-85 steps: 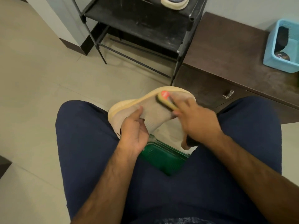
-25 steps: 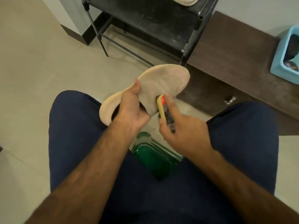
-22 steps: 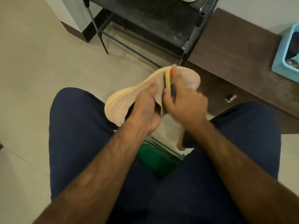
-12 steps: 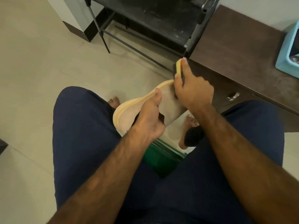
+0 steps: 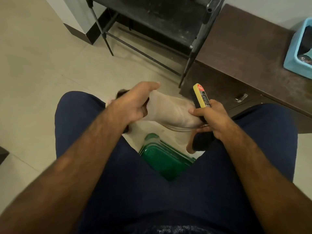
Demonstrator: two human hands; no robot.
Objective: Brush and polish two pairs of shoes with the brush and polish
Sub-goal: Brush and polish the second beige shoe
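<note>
A beige knit shoe (image 5: 172,112) hangs between my knees, its upper facing me and its toe pointing right. My left hand (image 5: 135,103) grips it at the heel opening, thumb stretched along the top. My right hand (image 5: 212,119) holds a yellow-backed shoe brush (image 5: 201,97) upright, bristles turned left toward the shoe, while its fingers also touch the shoe's toe. The shoe's sole is hidden underneath.
A green stool (image 5: 164,159) shows between my thighs. A black metal shoe rack (image 5: 157,19) stands ahead, a dark wooden cabinet (image 5: 249,53) to its right. A light blue basket (image 5: 298,54) sits on the cabinet at far right. Beige tiled floor lies to the left.
The shoe has been turned over from sole side up to upper side up, toe now pointing right. The brush has come off the sole and stands upright beside the toe.
</note>
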